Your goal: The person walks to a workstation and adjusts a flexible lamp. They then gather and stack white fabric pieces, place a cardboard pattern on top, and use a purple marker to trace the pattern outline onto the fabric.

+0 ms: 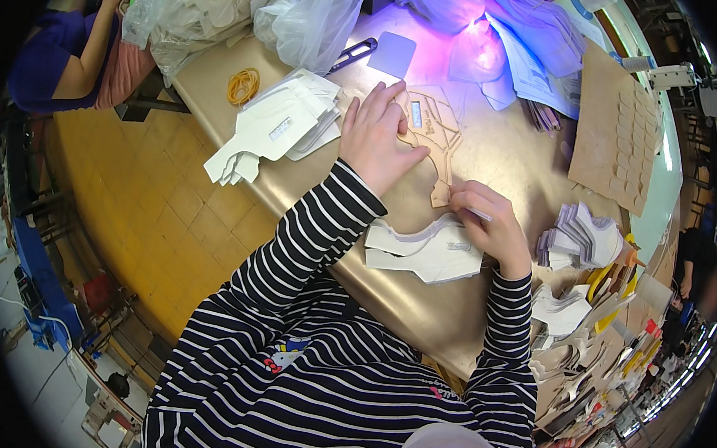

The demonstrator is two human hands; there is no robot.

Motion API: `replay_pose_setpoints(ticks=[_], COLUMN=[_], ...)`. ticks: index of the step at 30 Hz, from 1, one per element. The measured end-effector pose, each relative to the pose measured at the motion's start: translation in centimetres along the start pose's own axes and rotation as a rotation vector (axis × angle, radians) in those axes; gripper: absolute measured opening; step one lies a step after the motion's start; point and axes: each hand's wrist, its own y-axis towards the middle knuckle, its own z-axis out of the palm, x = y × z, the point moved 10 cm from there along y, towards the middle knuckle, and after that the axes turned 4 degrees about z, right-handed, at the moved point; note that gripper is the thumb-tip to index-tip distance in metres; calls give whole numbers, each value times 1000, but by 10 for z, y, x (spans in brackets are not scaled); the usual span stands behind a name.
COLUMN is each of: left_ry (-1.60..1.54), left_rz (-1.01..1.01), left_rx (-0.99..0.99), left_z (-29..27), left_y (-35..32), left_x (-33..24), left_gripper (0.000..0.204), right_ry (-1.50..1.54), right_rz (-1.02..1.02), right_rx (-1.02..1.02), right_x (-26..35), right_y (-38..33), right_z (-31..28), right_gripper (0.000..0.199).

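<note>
A tan, board-like template with cut-out lines lies on the metallic-looking tabletop. My left hand rests on its left side, fingers stretched out and palm down. At the template's narrow near end, my right hand is closed round a thin, pale pen; its tip is hidden by my fingers. Just nearer to me, below both hands, are white curved cut pieces. To the left of my left hand sits a stack of white cut pieces.
Yellow rubber bands, clear plastic bags and a black-handled cutter lie at the far left. A bright purple light glows at the back. Stacked pieces and a brown sheet are at right. Another person's arm shows far left.
</note>
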Motion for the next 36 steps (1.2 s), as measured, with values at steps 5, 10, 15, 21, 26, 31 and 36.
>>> replay_pose_setpoints(ticks=[5, 10, 15, 21, 26, 31, 36], left_ry=[-15, -10, 16, 1, 12, -8, 28], left_rz=[-7, -11, -12, -30, -24, -17, -17], left_rx=[10, 5, 12, 20, 41, 44, 76], left_z=[0, 1, 2, 4, 6, 4, 6], left_y=[0, 0, -1, 0, 0, 0, -1], left_x=[1, 1, 2, 3, 3, -2, -6], left_gripper=[43, 44, 56, 59, 43, 40, 46], right_ry=[11, -28, -13, 294, 570, 612, 474], right_rz=[69, 20, 50, 64, 47, 242, 275], right_rx=[56, -59, 54, -253, -587, -587, -432], right_x=[-3, 3, -7, -26, -46, -71, -70], right_y=[3, 4, 0, -8, -10, 15, 28], right_z=[2, -4, 4, -25, -57, -47, -27], right_gripper=[18, 19, 19, 9, 15, 10, 9])
